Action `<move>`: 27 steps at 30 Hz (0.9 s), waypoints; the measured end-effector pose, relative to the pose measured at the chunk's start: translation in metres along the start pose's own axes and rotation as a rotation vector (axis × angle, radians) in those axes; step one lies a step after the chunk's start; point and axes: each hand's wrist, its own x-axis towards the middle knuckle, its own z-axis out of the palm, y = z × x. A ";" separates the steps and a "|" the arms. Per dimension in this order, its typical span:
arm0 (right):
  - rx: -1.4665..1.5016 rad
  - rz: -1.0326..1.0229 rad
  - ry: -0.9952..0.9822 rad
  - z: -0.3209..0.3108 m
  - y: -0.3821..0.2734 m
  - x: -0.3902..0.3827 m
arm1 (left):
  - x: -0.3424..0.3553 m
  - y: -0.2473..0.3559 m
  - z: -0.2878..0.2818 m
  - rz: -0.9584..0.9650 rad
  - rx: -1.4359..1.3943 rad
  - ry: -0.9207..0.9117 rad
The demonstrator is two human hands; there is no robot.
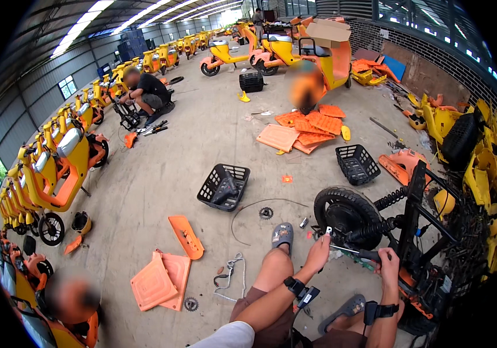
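My left hand [318,255] is closed beside the rear wheel [347,216] of a stripped scooter frame [415,194]. A small silver metal piece with a rounded end [328,231] sticks up from its fingers; its kind is hard to make out. My right hand [389,264] is wrapped round the dark handle of a screwdriver [369,254]. The thin shaft points left toward my left hand; its tip is hidden near the fingers. A black coil shock absorber [390,198] stands between wheel and frame.
Black baskets stand ahead, one holding a power drill [223,190], another [357,165] beyond the wheel. Orange panels [154,289] and a sprocket [191,304] lie at left. Scooters [66,171] line the left side; a co-worker [150,93] crouches farther off. Yellow parts [480,168] are heaped at right.
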 end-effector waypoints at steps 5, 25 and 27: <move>-0.013 -0.026 0.000 -0.005 0.012 0.005 | 0.013 -0.019 0.000 0.156 0.050 0.053; 0.040 -0.073 0.101 -0.002 -0.005 -0.009 | -0.010 0.014 0.009 0.105 -0.020 0.043; 0.009 -0.021 0.093 -0.007 -0.008 -0.006 | -0.003 0.007 0.010 0.098 0.017 0.046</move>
